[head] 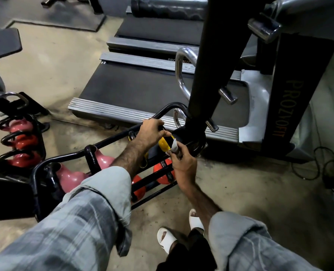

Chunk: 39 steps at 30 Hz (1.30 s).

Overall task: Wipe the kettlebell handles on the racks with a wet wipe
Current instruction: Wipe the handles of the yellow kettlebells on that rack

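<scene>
Yellow kettlebell [163, 146] sits at the rack's [111, 140] right end, between both hands. Left hand [151, 131] curls down over its top; exact hold unclear. Right hand [182, 160] just right of it, fingers pinched on a white wipe [174, 146] pressed to the yellow side. Pink kettlebells [70, 178] left on rack, red ones [163, 174] lower. Treadmill [152, 90] behind.

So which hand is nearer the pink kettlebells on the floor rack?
Left. The left hand grips the rack's top bar, up-right of the pink kettlebells; the right hand, pinching the wet wipe, is farther right.
</scene>
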Available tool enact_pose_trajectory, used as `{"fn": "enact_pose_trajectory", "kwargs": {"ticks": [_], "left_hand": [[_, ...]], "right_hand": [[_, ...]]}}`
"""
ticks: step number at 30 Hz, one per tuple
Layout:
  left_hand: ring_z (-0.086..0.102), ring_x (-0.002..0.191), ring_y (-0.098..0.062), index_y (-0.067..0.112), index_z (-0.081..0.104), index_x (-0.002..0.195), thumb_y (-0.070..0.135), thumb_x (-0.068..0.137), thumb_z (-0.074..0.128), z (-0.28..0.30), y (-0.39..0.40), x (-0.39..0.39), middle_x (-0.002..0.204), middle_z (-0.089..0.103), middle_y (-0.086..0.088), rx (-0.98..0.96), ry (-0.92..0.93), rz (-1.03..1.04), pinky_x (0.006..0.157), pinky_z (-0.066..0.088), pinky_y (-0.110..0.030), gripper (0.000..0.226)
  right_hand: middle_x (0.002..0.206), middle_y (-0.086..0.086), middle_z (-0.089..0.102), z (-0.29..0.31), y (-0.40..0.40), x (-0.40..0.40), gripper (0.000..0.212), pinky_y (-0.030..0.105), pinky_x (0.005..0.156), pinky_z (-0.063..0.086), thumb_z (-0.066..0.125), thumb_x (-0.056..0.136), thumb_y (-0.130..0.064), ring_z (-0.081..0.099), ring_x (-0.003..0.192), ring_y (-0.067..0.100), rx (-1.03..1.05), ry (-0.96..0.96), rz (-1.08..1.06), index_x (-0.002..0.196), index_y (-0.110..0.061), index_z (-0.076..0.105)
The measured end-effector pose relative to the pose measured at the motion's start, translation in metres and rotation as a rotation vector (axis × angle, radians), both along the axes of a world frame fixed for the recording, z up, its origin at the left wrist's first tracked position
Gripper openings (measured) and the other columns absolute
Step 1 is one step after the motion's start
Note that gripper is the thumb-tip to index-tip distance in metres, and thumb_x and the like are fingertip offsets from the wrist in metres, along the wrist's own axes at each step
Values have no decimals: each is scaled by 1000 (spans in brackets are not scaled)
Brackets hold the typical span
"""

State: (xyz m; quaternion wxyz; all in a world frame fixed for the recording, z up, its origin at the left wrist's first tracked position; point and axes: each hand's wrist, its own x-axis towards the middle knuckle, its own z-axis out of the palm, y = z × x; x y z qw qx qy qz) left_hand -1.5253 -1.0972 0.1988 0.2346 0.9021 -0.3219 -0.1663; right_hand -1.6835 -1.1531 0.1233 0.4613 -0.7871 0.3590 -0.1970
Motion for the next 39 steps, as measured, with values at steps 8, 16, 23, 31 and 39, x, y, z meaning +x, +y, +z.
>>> {"fn": "enact_pose_trajectory", "kwargs": {"ticks": [8, 16, 23, 31, 39], "left_hand": [[50, 65, -25, 11, 50, 63, 38, 72, 75, 2, 1, 2, 60, 50, -5, -1, -4, 3, 55, 31, -33, 38], [44, 61, -23, 14, 46, 60, 34, 70, 78, 5, 2, 1, 56, 44, -2, -36, -23, -33, 56, 25, -30, 39], [52, 67, -24, 8, 55, 66, 36, 70, 78, 5, 2, 2, 62, 53, -5, -20, -7, -18, 57, 31, -30, 37], [45, 61, -22, 9, 51, 62, 31, 69, 79, 6, 1, 0, 60, 49, -6, -27, 0, -38, 55, 25, -30, 36], [56, 69, -31, 10, 51, 62, 32, 71, 78, 7, -1, 2, 64, 58, -13, -24, 42, -38, 60, 39, -38, 36]], "right_hand": [[58, 16, 65, 27, -30, 3, 12, 29, 48, 47, 62, 94, -28, 59, 42, 25, 333, -170, 152, 97, -29, 74], [54, 11, 63, 32, -19, 8, 21, 23, 42, 42, 60, 95, -35, 58, 41, 21, 194, -151, 148, 101, -21, 75], [57, 3, 64, 22, -35, 3, 19, 22, 49, 42, 60, 95, -27, 54, 49, 8, 394, -86, 210, 85, -17, 72], [50, -3, 44, 46, -71, 54, 22, 18, 40, 17, 47, 86, -8, 32, 38, 5, 877, 324, 396, 66, -15, 52], [67, -2, 62, 34, -55, 26, 23, 22, 48, 38, 55, 96, -27, 54, 51, 9, 329, 143, 289, 90, -15, 72]]}}
